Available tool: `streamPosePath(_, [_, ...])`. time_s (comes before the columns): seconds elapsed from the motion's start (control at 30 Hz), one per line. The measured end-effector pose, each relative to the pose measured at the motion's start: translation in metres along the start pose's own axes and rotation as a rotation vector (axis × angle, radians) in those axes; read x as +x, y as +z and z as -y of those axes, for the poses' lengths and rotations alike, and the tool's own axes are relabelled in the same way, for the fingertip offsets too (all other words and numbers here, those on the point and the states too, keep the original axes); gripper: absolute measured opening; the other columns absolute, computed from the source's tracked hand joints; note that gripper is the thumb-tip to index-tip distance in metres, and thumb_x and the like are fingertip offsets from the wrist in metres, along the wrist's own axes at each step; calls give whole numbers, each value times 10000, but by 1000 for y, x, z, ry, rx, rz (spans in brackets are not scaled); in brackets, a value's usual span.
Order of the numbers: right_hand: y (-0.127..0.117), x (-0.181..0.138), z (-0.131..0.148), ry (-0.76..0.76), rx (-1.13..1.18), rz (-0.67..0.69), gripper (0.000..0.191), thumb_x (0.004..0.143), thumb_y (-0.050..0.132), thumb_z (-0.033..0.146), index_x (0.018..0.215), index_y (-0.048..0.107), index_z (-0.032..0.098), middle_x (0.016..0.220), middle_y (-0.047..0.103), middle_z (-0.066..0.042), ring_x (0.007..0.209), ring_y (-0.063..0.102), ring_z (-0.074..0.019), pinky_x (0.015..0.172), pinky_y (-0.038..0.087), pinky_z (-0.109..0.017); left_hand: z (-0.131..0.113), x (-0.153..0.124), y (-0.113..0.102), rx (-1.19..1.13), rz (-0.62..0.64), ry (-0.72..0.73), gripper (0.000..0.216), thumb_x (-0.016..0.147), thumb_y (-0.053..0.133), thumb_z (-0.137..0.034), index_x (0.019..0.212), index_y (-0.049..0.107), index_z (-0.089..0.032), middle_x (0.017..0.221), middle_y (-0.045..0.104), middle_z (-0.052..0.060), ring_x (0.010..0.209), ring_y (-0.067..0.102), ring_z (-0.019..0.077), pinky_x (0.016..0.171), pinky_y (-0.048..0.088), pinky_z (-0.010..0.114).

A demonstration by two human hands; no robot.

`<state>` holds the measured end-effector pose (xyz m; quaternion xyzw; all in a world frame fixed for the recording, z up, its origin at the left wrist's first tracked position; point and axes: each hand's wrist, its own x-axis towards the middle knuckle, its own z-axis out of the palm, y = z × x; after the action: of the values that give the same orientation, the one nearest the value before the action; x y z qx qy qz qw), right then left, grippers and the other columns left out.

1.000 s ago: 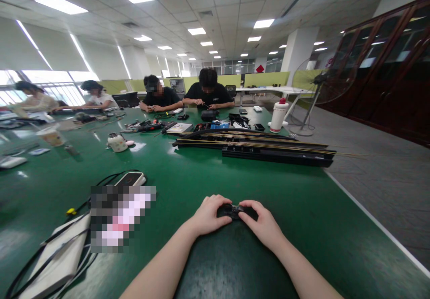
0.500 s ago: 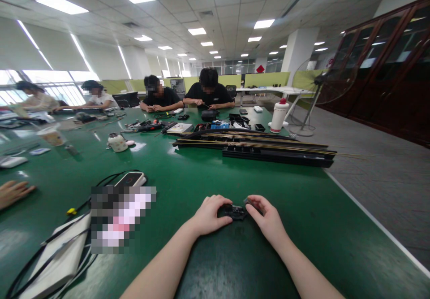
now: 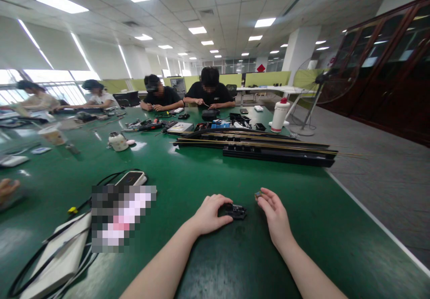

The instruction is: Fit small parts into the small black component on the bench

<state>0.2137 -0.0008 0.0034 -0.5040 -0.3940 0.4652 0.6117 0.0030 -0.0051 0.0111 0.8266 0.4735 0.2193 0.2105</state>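
Note:
My left hand grips the left end of a small black plastic part that lies on the green tabletop. Some metallic or lighter detail shows along its upper side; its exact kind is too small to tell. Off to the right, my right hand is raised slightly, pinching a small greenish-grey piece between thumb and fingertips. That piece is apart from the black part, with bare green surface between them.
Black rails with thin brass-coloured rods lie across the table ahead. A white bottle with a red cap stands behind them. At left are a phone, cables and a white box. A co-worker's hand shows at the left edge.
My right hand has moved right, away from the black part, carrying the small piece. My left hand stays put. The co-worker's hand at the left edge has drawn back leftward.

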Motion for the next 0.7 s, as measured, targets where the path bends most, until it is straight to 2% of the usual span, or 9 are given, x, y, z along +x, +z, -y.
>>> streamPosePath(0.33, [-2,3,-7,10,102,-39,349,677,669,399,965,611,210,911,672,-42,866,632,-209,763,511,-337,-4,-1,-3,-2,17,-18,400,751,691,-303,1126,569,-234,1094,624,31,1029,541,232,906,384,358])
streamPosePath(0.7, [0,2,-2,51,168,-76,323,637,684,362,916,640,207,865,683,-35,811,635,-195,713,519,-320,-2,0,-2,-2,19,-23,407,751,692,-312,1131,570,-233,1098,621,31,1030,538,228,908,382,359])
